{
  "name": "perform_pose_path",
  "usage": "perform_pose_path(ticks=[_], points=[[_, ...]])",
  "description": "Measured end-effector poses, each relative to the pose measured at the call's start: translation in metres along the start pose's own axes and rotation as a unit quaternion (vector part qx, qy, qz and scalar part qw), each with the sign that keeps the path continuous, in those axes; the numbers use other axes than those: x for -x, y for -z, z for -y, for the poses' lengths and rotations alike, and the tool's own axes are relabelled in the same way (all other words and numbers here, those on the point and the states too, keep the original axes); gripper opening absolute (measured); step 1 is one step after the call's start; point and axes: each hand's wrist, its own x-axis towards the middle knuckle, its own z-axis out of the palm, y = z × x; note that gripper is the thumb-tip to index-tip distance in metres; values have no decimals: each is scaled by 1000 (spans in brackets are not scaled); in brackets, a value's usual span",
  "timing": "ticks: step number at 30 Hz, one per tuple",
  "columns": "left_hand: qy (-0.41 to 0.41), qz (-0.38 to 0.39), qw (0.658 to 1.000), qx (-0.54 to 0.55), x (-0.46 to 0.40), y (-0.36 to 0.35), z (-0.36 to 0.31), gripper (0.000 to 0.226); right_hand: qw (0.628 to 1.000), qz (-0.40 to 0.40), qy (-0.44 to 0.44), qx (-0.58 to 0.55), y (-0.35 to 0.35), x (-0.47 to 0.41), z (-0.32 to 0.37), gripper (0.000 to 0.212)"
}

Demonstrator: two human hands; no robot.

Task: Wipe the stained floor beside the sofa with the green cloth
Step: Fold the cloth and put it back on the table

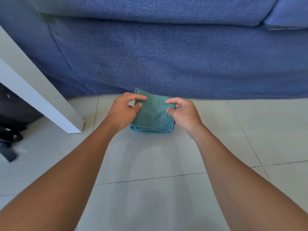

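A green ribbed cloth [152,114], folded into a thick square, lies on the pale tiled floor [166,157] just in front of the blue sofa [166,55]. My left hand [124,111] pinches its left edge between thumb and fingers. My right hand [184,112] pinches its right edge the same way. The cloth's far corner lifts slightly against the sofa base. No distinct stain shows on the tiles; a faint sheen runs below the cloth.
A white table leg [41,97] slants down to the floor at the left. Dark bags or straps [11,130] lie beyond it at the far left edge. Grout lines cross the tiles toward the right.
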Motion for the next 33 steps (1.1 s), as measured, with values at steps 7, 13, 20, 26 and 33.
perform_pose_path(ticks=[7,13,20,26,33], points=[[59,2,998,-26,11,19,-8,47,998,58,-37,7,-7,-6,23,32],[54,-59,993,-90,9,59,-76,48,996,79,-38,-28,3,-17,108,28],[37,-143,977,-153,6,147,-217,48,991,114,43,-57,34,-17,262,23],[85,-223,967,-87,43,234,-310,40,975,182,111,-66,31,0,382,24],[167,-357,917,-57,170,315,-300,30,907,369,202,31,-81,65,459,29]])
